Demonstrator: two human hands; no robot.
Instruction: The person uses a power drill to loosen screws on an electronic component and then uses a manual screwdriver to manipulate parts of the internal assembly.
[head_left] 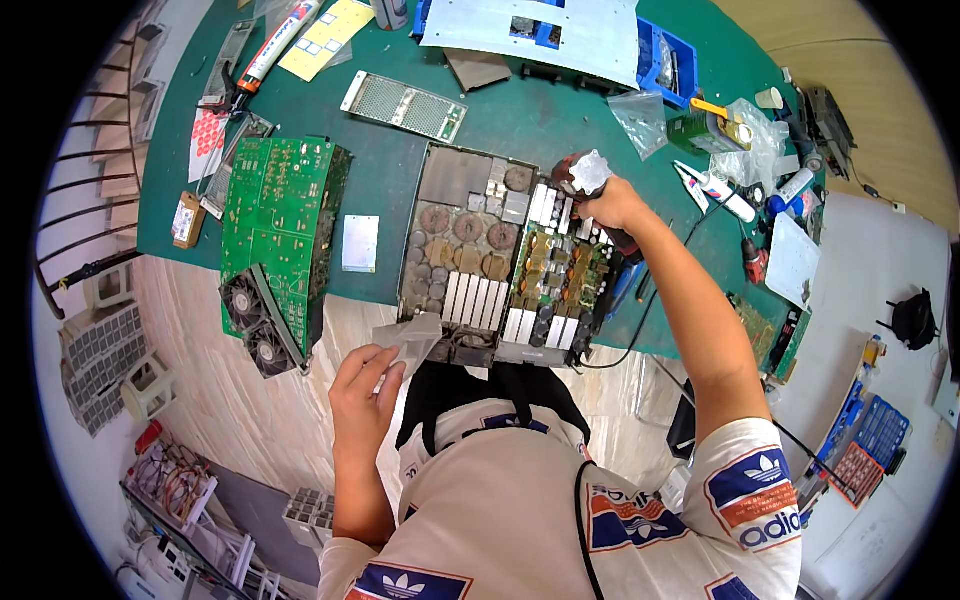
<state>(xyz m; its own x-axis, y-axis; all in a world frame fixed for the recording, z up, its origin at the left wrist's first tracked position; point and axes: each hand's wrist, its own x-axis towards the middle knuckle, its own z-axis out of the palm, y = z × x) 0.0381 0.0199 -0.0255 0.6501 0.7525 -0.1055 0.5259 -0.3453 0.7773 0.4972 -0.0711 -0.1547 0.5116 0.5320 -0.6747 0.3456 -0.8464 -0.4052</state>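
Observation:
My right hand [614, 203] grips a dark red-and-black power tool [570, 172], with whitish material on its top end, over the right section of an open electronics chassis [545, 290]. The chassis's left section [455, 235] holds coils, capacitors and heatsinks; the right one has boards, white fins and capacitors. At the chassis's lower left corner, my left hand [366, 380] pinches a translucent plastic piece [415, 335]. Left of the chassis lie a small pale plate [359, 242] and a green circuit board [275, 200] with two fans [265, 320] at its near end.
The green table [380, 170] carries a perforated metal plate [402, 105], sealant tubes [715, 190], a green tin [705, 130], blue bins [675, 70], plastic bags and a red screwdriver-like tool [753, 260]. A railing [90, 150] is at far left. Crates [870, 440] stand at lower right.

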